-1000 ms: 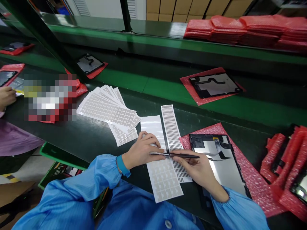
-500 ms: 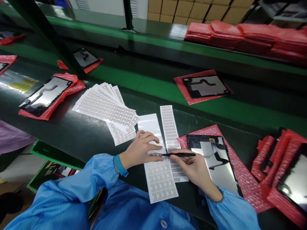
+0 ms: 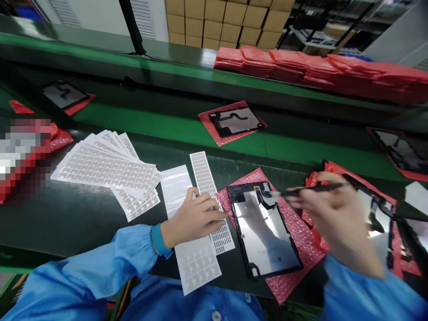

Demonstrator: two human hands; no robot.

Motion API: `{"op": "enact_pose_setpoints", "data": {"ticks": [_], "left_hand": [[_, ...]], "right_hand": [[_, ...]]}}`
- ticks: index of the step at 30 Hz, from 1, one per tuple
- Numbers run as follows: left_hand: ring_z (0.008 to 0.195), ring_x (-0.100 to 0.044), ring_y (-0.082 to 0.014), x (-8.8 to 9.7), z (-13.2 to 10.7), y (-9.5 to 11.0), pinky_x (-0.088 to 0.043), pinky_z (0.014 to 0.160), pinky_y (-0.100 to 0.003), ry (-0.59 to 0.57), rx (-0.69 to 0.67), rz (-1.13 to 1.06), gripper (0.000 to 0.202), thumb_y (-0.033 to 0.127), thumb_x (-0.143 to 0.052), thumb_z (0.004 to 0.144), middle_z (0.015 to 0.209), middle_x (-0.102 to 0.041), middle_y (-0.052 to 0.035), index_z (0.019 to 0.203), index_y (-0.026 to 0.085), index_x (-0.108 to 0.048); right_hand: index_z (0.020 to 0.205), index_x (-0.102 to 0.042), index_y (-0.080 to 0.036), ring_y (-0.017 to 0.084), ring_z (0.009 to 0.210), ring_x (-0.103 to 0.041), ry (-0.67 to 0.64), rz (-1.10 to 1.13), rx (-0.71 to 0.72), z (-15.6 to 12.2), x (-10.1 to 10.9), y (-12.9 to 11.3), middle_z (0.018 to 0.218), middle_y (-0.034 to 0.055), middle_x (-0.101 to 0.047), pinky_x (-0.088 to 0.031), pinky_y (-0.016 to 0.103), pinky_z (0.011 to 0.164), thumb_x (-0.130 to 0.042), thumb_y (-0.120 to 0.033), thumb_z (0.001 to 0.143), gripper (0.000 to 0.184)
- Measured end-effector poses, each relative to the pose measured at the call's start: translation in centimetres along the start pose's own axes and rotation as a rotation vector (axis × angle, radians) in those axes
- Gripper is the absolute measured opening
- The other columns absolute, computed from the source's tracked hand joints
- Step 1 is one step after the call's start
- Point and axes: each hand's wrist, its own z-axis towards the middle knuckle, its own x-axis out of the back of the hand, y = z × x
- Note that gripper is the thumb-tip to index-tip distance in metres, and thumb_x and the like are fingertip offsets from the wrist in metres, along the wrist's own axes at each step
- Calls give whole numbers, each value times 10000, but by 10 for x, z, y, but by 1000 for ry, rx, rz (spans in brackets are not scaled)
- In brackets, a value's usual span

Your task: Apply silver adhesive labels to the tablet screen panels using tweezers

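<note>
My left hand (image 3: 197, 216) lies over a sheet of grey stickers (image 3: 197, 267) and the narrow label strip (image 3: 222, 238), fingers stretched out, holding nothing. In my right hand (image 3: 334, 214), blurred by motion, is a pair of black tweezers (image 3: 310, 189) pointing left. A small pale piece shows at the tips, too smeared to name surely. Those tips are over the top right of a tablet screen panel (image 3: 257, 240), back side up, close to its black flex cable (image 3: 265, 200). Under the panel lies a red bubble-wrap bag (image 3: 294, 276).
Fanned sticker sheets (image 3: 107, 162) lie at the left. Another panel (image 3: 236, 120) rests on red wrap on the green strip ahead. More wrapped panels (image 3: 371, 209) crowd the right, partly behind my right hand. Red bags (image 3: 301, 67) are stacked on the back ledge.
My right hand has moved with the tweezers from the sticker sheet rightward, over to the panel. My left hand stays on the sheets. The view has turned to the right.
</note>
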Motion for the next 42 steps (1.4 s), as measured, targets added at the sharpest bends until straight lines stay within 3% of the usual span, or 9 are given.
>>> {"op": "enact_pose_setpoints", "data": {"ticks": [3, 6, 13, 20, 25, 42], "left_hand": [[921, -583, -184, -20, 15, 0, -263, 850, -418, -9, -60, 39, 236, 370, -533, 1088, 937, -722, -5, 1143, 284, -745], [914, -579, -176, -31, 18, -4, -258, 823, -418, -19, -82, 49, 230, 347, -529, 1091, 915, -720, 6, 1153, 283, -741], [995, -596, -189, -33, 12, -6, -268, 850, -439, -54, -41, 12, 215, 369, -552, 1082, 990, -743, 3, 1081, 288, -751], [1055, -594, -196, -33, 13, -5, -284, 897, -443, -66, -11, -14, 186, 365, -580, 1070, 1049, -740, 6, 1111, 291, -746], [1068, -590, -200, -33, 14, -4, -297, 888, -434, -36, -19, -11, 160, 362, -615, 1053, 1063, -731, 17, 1107, 286, -744], [1099, -591, -199, -33, 13, -4, -311, 902, -435, -34, -24, -7, 165, 358, -616, 1052, 1108, -728, 11, 1110, 280, -750]], "right_hand": [[1102, -401, -273, 276, 694, -796, -77, 144, -135, 18, -50, 23, 701, 1, -763, -685, 344, 700, -967, -544, 661, 768], [1075, -335, -277, 233, 693, -796, -149, 204, -157, 13, -70, 50, 735, 7, -777, -675, 295, 713, -943, -530, 720, 749], [1087, -325, -295, 186, 717, -794, -150, 245, -115, -13, -68, 68, 799, -5, -786, -660, 260, 774, -866, -378, 875, 587], [1165, -346, -295, 220, 692, -791, -157, 170, -129, -10, -71, 67, 777, -3, -774, -671, 294, 720, -856, -396, 879, 593], [1201, -390, -268, 195, 663, -782, -196, 162, -66, -7, -69, 68, 754, 9, -775, -657, 247, 670, -830, -353, 910, 535], [1251, -416, -247, 169, 658, -777, -224, 155, -28, -3, -68, 68, 760, 21, -780, -650, 207, 684, -806, -264, 933, 504]]}}
